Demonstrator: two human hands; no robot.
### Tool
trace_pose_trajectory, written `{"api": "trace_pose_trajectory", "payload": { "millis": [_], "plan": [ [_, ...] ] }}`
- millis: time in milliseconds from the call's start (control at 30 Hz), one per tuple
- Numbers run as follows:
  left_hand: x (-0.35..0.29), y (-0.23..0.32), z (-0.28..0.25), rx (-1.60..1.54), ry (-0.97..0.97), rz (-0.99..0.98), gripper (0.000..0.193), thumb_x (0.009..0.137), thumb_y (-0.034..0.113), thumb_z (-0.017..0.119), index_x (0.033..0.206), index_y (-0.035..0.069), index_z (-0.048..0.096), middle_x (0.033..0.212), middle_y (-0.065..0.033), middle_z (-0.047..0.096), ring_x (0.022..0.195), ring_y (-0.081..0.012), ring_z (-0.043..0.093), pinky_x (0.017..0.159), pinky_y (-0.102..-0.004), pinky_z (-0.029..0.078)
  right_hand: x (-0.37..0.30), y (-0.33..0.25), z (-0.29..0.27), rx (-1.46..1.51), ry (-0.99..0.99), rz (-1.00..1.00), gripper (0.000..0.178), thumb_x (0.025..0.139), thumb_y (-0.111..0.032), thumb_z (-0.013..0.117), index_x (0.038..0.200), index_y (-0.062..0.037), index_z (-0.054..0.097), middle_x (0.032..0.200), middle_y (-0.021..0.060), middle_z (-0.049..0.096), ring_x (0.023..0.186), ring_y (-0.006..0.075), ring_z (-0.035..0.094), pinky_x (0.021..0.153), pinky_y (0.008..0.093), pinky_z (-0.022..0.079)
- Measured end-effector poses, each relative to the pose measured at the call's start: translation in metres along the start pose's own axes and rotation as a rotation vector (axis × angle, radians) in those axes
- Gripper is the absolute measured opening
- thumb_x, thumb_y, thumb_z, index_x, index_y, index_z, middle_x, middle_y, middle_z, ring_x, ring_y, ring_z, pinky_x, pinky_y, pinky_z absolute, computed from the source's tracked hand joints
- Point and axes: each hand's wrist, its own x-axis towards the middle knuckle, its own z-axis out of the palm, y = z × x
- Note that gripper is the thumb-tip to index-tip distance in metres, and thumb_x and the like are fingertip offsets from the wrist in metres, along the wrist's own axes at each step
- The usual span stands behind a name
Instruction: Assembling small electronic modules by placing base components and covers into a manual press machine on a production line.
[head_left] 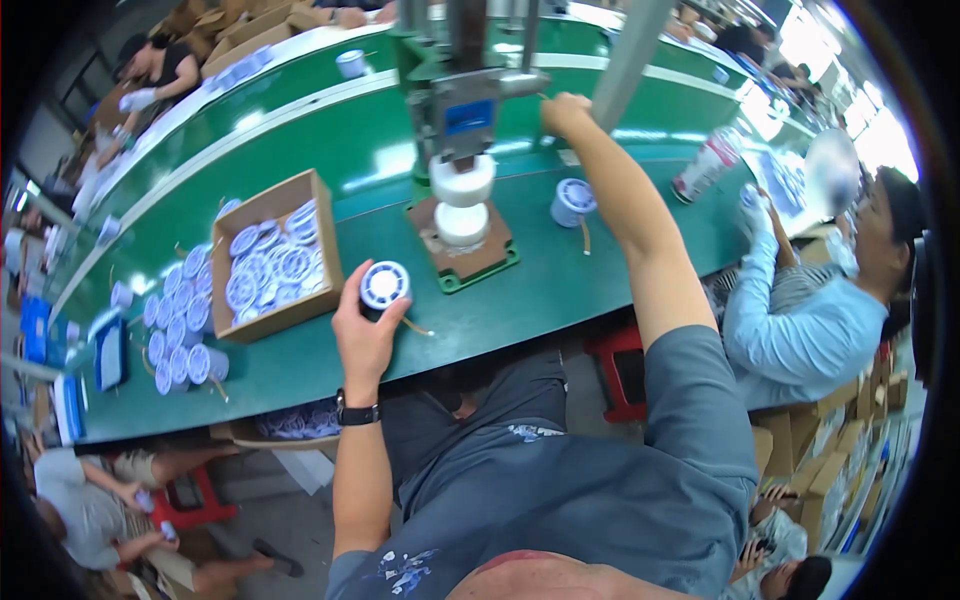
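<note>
My left hand [366, 325] is closed around a round white-and-blue plastic canister [385, 286], its slotted top facing up and a tan strip sticking out beside it. It is held just above the table's front edge. My right arm reaches forward to the green hand press [466, 110], where my right hand [568, 113] is curled at the press lever, its grip partly hidden. Under the ram, an upper white round block [463, 180] sits over a lower white block [462, 224] on the base plate. A similar canister [573, 202] stands right of the press.
Left of the press, a cardboard box [325, 245] holds many slotted white discs. Several canisters [180, 330] are grouped beside it. A pink-and-white bottle [708, 165] stands to the right, near a co-worker in light blue [810, 320]. A red stool [620, 370] is under the table.
</note>
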Motion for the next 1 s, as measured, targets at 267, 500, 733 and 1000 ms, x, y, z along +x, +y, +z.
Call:
{"api": "trace_pose_trajectory", "payload": {
  "millis": [267, 500, 733, 1000],
  "plan": [
    [0.002, 0.006, 0.005, -0.081, -0.064, 0.006, 0.061, 0.074, 0.007, 0.084, 0.128, -0.003, 0.058, 0.107, -0.0120, 0.071, 0.099, -0.0177, 0.068, 0.088, -0.0305, 0.053, -0.009, 0.022, -0.009, -0.038, 0.085, -0.026, 0.028, 0.089, -0.020, 0.059, 0.112, -0.0081, 0.068, 0.113, 0.0171, 0.068, 0.107, 0.0354, 0.065, 0.085, 0.0484, 0.054],
    [-0.005, 0.001, -0.009, -0.005, -0.016, 0.010, 0.062, 0.074, 0.007, 0.084, 0.129, -0.003, 0.058, 0.107, -0.0110, 0.071, 0.099, -0.0174, 0.068, 0.089, -0.0303, 0.053, -0.214, -0.001, -0.100, 0.629, 0.599, -0.164, 0.066, 0.073, -0.008, 0.073, 0.134, -0.0086, 0.050, 0.110, 0.0148, 0.065, 0.095, 0.0349, 0.063, 0.084, 0.0436, 0.053],
    [-0.031, 0.082, -0.053, -0.325, 0.287, 0.230, 0.073, 0.077, 0.010, 0.085, 0.138, -0.008, 0.048, 0.131, -0.0130, 0.057, 0.120, -0.0222, 0.057, 0.102, -0.0377, 0.047, -0.300, -0.157, -0.095, 1.204, 0.297, -0.714, 0.084, 0.069, -0.005, 0.074, 0.146, -0.0073, 0.040, 0.122, 0.0146, 0.060, 0.104, 0.0369, 0.056, 0.087, 0.0426, 0.052],
    [-0.010, 0.120, -0.013, -0.197, 0.058, 0.055, 0.065, 0.080, 0.005, 0.081, 0.135, -0.010, 0.051, 0.120, -0.0121, 0.063, 0.106, -0.0171, 0.063, 0.094, -0.0318, 0.052, -0.294, -0.204, -0.061, 1.250, 0.621, -0.651, 0.051, 0.071, 0.001, 0.066, 0.121, -0.0005, 0.059, 0.116, 0.0188, 0.060, 0.107, 0.0379, 0.056, 0.089, 0.0449, 0.048]
  ]
}}
